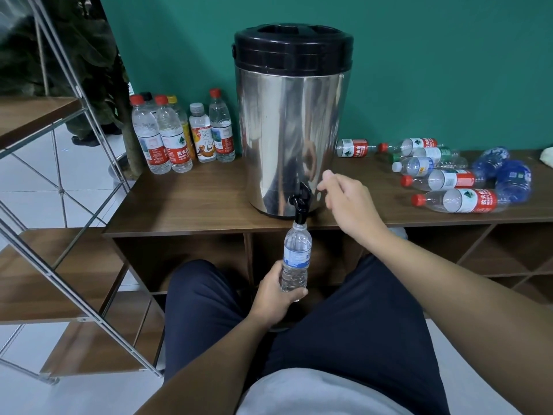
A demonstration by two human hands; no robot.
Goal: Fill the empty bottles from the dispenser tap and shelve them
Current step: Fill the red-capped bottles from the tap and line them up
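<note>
Far left of both hands, a wood-and-metal shelf rack (57, 265) slants down the frame, w/ dark foliage (74, 55) behind it. Next over, up and left of the left hand, a cluster of upright capped bottles (179, 136) stands on the desk (185, 205) — red caps mostly, one yellow, one grey, one black at the back.

Left hand (273, 298) now: grip curled round the lower body of a clear bottle (296, 259) w/ a blue label, thumb across the front. Bottle's upright, no cap, held below the desk edge, mouth right up at the black tap (300, 205). Tap juts from the base of the steel dispenser (291, 130), black lid on top, standing on the desk directly above that hand. Can't tell if water's running; the bottle looks clear all the way up.

Right hand (344, 199): just right of the tap, apart from it, fingers loosely spread, holding nothing, hovering over the desk's front edge.

Further right of that hand, a heap of bottles lying on their sides (449, 178) — red and green labels, red caps, one white cap, plus a couple of crumpled blue ones (505, 175) at the far end.

Below it all, dark trousers (299, 324), knees apart either side of the held bottle.
</note>
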